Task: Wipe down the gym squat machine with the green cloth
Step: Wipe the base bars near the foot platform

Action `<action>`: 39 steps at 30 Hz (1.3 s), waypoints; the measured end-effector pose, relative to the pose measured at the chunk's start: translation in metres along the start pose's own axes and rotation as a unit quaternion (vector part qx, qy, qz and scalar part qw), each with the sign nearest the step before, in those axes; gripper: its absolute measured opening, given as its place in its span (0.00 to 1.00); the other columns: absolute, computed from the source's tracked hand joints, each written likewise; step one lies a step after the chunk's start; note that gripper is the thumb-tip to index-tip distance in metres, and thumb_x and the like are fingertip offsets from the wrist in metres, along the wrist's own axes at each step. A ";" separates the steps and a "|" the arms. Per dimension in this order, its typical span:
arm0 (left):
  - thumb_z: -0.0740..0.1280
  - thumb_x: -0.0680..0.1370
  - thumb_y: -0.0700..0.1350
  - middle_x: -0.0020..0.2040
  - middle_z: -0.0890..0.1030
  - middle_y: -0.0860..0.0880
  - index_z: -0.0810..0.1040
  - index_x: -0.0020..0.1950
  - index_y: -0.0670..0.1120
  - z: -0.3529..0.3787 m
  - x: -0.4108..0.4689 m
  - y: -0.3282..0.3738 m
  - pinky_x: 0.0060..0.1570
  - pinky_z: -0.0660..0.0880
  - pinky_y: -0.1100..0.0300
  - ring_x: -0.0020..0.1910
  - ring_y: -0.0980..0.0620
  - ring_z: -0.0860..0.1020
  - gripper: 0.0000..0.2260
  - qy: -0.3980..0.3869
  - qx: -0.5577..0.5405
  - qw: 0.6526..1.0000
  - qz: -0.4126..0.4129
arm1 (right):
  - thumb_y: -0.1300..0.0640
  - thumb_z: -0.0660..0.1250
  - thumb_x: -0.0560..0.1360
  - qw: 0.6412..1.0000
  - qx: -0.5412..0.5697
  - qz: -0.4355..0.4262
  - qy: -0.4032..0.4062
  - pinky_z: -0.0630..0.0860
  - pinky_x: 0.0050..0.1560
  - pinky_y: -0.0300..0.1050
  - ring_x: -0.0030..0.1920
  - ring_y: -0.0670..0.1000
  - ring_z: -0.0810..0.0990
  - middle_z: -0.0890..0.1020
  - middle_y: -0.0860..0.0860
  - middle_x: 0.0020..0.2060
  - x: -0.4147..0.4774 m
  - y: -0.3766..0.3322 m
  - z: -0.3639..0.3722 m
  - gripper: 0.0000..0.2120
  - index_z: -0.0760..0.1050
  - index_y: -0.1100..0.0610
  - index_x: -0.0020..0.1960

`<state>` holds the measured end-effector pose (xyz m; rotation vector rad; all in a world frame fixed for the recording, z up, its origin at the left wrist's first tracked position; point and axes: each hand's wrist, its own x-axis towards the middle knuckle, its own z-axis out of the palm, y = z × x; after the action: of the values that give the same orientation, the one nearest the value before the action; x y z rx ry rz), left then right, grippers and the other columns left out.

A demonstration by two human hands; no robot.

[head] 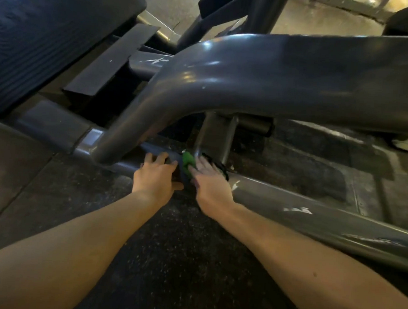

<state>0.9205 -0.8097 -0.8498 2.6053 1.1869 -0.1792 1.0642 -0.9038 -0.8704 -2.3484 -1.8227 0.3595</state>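
Green cloth (187, 161) sits bunched at the centre of the frame, on the low grey frame bar (313, 219) of the squat machine (249, 81), right where a short upright post meets that bar. I have the left hand (155, 175) flat on the bar just left of the cloth, fingers spread and straight, gripping nothing. The right hand (210, 185) lies just right of it, fingers stretched out and pressing against the cloth's edge rather than curled round it; something black (217, 165) lies beyond its fingertips, and I cannot tell what it is. I judge the wipe to be mid-course and down at the base joint. No damp trail or clean-versus-dusty line shows anywhere, so I cannot say which surfaces are finished. White scuffs mark the bar toward the lower right, though they may be chipped paint. As I read it, the big curved tube across the upper middle, the black pad (39, 27) in the upper left and the long run of low bar could all be left to do.
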 end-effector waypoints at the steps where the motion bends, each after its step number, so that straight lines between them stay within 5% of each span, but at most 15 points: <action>1: 0.70 0.78 0.60 0.74 0.64 0.51 0.68 0.77 0.55 0.000 0.000 -0.001 0.61 0.73 0.43 0.72 0.42 0.61 0.29 0.002 -0.002 1.000 0.002 | 0.60 0.57 0.83 1.000 -0.007 -0.008 -0.009 0.43 0.79 0.47 0.82 0.51 0.49 0.54 0.52 0.82 -0.016 0.000 0.000 0.26 0.60 0.54 0.80; 7: 0.67 0.80 0.57 0.74 0.64 0.51 0.66 0.78 0.55 -0.001 -0.005 -0.006 0.60 0.74 0.43 0.73 0.43 0.61 0.27 0.003 -0.002 0.999 0.034 | 0.59 0.55 0.84 0.997 -0.065 0.004 -0.037 0.22 0.67 0.40 0.79 0.45 0.34 0.40 0.44 0.80 -0.106 0.038 -0.010 0.29 0.51 0.47 0.82; 15: 0.67 0.81 0.53 0.76 0.65 0.53 0.67 0.78 0.56 0.004 -0.008 -0.014 0.59 0.75 0.45 0.75 0.46 0.60 0.25 0.035 0.003 0.999 0.027 | 0.59 0.58 0.82 0.984 -0.147 -0.082 -0.051 0.39 0.81 0.55 0.81 0.54 0.37 0.43 0.53 0.82 -0.044 -0.017 0.007 0.29 0.55 0.54 0.82; 22: 0.67 0.82 0.49 0.75 0.67 0.48 0.72 0.75 0.49 0.023 -0.027 -0.053 0.61 0.77 0.45 0.74 0.44 0.61 0.21 0.108 -0.049 0.992 -0.031 | 0.58 0.71 0.72 0.960 -0.225 -0.164 -0.044 0.47 0.80 0.57 0.81 0.55 0.41 0.48 0.52 0.81 -0.084 0.047 0.009 0.37 0.63 0.52 0.79; 27: 0.68 0.81 0.47 0.71 0.71 0.47 0.76 0.71 0.47 0.021 -0.026 -0.062 0.59 0.78 0.44 0.72 0.43 0.64 0.18 0.127 -0.058 0.990 -0.035 | 0.57 0.61 0.80 0.950 -0.242 -0.192 -0.041 0.41 0.80 0.59 0.81 0.58 0.39 0.45 0.54 0.82 -0.055 0.004 0.015 0.29 0.60 0.53 0.80; 31: 0.69 0.81 0.47 0.69 0.73 0.45 0.78 0.69 0.46 0.021 -0.023 -0.063 0.60 0.76 0.43 0.70 0.42 0.66 0.17 0.141 -0.067 0.987 -0.037 | 0.53 0.57 0.83 0.955 -0.235 -0.177 -0.040 0.38 0.80 0.60 0.81 0.57 0.36 0.46 0.53 0.82 -0.027 -0.034 0.026 0.21 0.71 0.53 0.75; 39: 0.68 0.80 0.53 0.70 0.73 0.47 0.77 0.71 0.46 0.024 -0.017 -0.009 0.69 0.68 0.45 0.71 0.43 0.66 0.21 0.099 -0.076 0.990 0.071 | 0.60 0.62 0.80 0.970 -0.214 -0.090 -0.070 0.34 0.77 0.53 0.80 0.54 0.35 0.40 0.51 0.82 -0.110 0.051 -0.004 0.34 0.52 0.51 0.82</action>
<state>0.9031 -0.8235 -0.8706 2.6043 1.0246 0.1949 1.0873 -1.0234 -0.8693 -2.4365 -2.3643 0.1182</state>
